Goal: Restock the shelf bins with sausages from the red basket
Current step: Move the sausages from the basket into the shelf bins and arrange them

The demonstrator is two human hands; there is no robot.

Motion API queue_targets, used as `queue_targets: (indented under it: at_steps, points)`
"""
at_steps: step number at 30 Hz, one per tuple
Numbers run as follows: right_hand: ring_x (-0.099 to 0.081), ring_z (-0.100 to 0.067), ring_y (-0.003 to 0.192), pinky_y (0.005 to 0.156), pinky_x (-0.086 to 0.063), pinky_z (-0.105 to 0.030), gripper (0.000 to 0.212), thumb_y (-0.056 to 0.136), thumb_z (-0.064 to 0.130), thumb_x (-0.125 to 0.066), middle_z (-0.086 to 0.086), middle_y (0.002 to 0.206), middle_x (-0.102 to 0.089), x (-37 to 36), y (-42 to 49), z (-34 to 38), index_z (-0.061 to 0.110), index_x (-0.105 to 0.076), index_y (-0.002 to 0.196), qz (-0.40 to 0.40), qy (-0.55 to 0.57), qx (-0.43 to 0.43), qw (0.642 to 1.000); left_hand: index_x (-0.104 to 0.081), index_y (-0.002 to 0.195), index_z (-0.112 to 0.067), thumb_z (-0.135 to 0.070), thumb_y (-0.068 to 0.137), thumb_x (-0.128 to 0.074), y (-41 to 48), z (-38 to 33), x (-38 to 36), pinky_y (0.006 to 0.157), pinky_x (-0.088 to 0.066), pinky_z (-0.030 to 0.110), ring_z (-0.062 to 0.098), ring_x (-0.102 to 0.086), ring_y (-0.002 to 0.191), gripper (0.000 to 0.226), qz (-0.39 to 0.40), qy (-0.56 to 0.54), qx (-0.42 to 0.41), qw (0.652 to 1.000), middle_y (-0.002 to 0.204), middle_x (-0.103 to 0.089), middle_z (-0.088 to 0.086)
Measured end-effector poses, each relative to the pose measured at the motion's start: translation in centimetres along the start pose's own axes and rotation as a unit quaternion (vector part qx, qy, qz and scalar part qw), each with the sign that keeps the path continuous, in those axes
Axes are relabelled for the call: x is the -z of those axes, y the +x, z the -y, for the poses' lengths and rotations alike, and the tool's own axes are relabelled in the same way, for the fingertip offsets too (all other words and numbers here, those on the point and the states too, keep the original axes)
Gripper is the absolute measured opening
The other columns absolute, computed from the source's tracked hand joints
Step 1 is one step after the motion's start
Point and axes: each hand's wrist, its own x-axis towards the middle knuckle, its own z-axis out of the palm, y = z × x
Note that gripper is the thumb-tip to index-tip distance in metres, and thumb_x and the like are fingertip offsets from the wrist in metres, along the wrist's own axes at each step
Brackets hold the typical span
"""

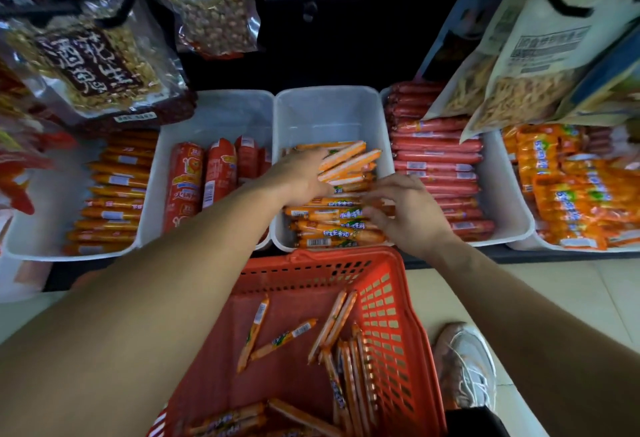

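Red plastic basket [381,298] sits low in the centre, just below the shelf edge, with loose orange sausages [332,329] scattered over its floor, most of them heaped toward its right wall. Directly above it stands the middle bin [329,104], a translucent white tub whose back half is bare and whose front half holds stacked orange sausages lying crosswise [329,225]. The left hand [301,177] reaches over this bin and grips a small bundle of orange-and-white sausages [343,163], which fan out past its fingers toward the upper right, above the stack. The right hand [405,208] is over the bin's right front corner, its fingers bent down onto the top of the stack; whether they pinch a sausage or only touch cannot be told. To the left, a neighbouring bin [221,114] holds thick red sausages [218,173] standing on end, and the bin beyond it holds a row of darker orange sticks [114,194]. To the right, another bin is packed with slim red sausages [436,159], and beside it lie orange multipacks [571,194]. Bags of peanuts [100,66] hang over the left bins. A pale sneaker [464,364] rests on the tiled floor just right of the basket.
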Motion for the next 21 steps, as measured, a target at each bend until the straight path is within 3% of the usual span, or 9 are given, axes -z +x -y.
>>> queue_targets:
  at_steps: [4, 7, 9, 12, 14, 16, 21]
  points:
    - [-0.054, -0.024, 0.11, 0.092, -0.049, -0.042, 0.025, 0.086, 0.017, -0.069, -0.001, 0.113, -0.063, 0.2, -0.4, -0.2, 0.016, -0.071, 0.11, -0.049, 0.02, -0.01, 0.999, -0.056, 0.138, -0.027, -0.034, 0.089, -0.072, -0.5, 0.6, -0.2, 0.101, -0.042, 0.036, 0.023, -0.05, 0.126, 0.052, 0.022, 0.041, -0.017, 0.999, 0.143, -0.05, 0.001]
    - [-0.046, -0.028, 0.126, 0.102, -0.044, -0.046, 0.052, 0.087, 0.027, -0.065, -0.003, 0.139, -0.048, 0.1, 0.0, 0.7, 0.019, -0.055, 0.137, -0.052, -0.048, 0.008, 0.997, -0.058, 0.135, -0.035, -0.029, 0.093, -0.068, -1.9, 1.9, -0.7, 0.11, -0.039, 0.039, 0.019, -0.046, 0.135, 0.044, 0.023, 0.027, -0.036, 0.999, 0.15, -0.047, -0.008]
    - [-0.032, -0.028, 0.141, 0.113, -0.031, -0.049, 0.067, 0.092, 0.04, -0.058, -0.002, 0.157, -0.03, 0.7, 1.1, 1.3, 0.023, -0.033, 0.152, -0.007, -0.101, 0.029, 0.994, -0.058, 0.136, -0.038, -0.027, 0.094, -0.066, -2.6, 2.1, -1.0, 0.111, -0.038, 0.039, 0.017, -0.045, 0.137, 0.044, 0.016, 0.019, -0.044, 0.999, 0.152, -0.046, -0.012]
    - [-0.009, -0.019, 0.152, 0.122, -0.003, -0.044, 0.073, 0.099, 0.058, -0.036, 0.001, 0.166, -0.012, 1.0, 2.9, 1.8, 0.026, -0.008, 0.158, 0.139, -0.174, 0.034, 0.974, -0.059, 0.136, -0.037, -0.026, 0.095, -0.067, -3.0, 1.9, -1.2, 0.107, -0.042, 0.035, 0.016, -0.049, 0.133, 0.043, 0.007, -0.003, -0.043, 0.999, 0.148, -0.05, -0.01]
    - [-0.008, -0.019, 0.152, 0.122, 0.005, -0.049, 0.075, 0.096, 0.066, -0.022, 0.002, 0.165, -0.014, 0.1, 3.0, 1.8, 0.028, -0.005, 0.158, 0.19, -0.226, 0.044, 0.954, -0.063, 0.132, -0.034, -0.028, 0.094, -0.067, -3.1, 2.1, -1.0, 0.094, -0.046, 0.029, 0.012, -0.057, 0.117, 0.039, -0.02, -0.039, -0.032, 0.999, 0.138, -0.059, -0.008]
    - [-0.01, -0.022, 0.151, 0.121, 0.005, -0.055, 0.076, 0.091, 0.071, -0.012, 0.003, 0.162, -0.016, -0.7, 2.4, 1.4, 0.033, -0.006, 0.157, 0.192, -0.241, 0.04, 0.95, -0.067, 0.125, -0.031, -0.029, 0.095, -0.066, -3.0, 2.5, -0.8, 0.076, -0.044, 0.021, 0.006, -0.059, 0.096, 0.031, -0.078, -0.068, -0.014, 0.995, 0.121, -0.066, -0.007]
    - [-0.014, -0.023, 0.147, 0.121, 0.002, -0.057, 0.067, 0.096, 0.067, -0.02, 0.002, 0.156, -0.021, -0.6, 2.7, 0.6, 0.038, -0.015, 0.156, 0.18, -0.245, 0.034, 0.952, -0.073, 0.106, -0.023, -0.016, 0.093, -0.065, -2.5, 3.7, 0.1, 0.082, -0.046, 0.017, 0.005, -0.063, 0.093, 0.017, -0.201, -0.133, 0.035, 0.97, 0.105, -0.07, -0.009]
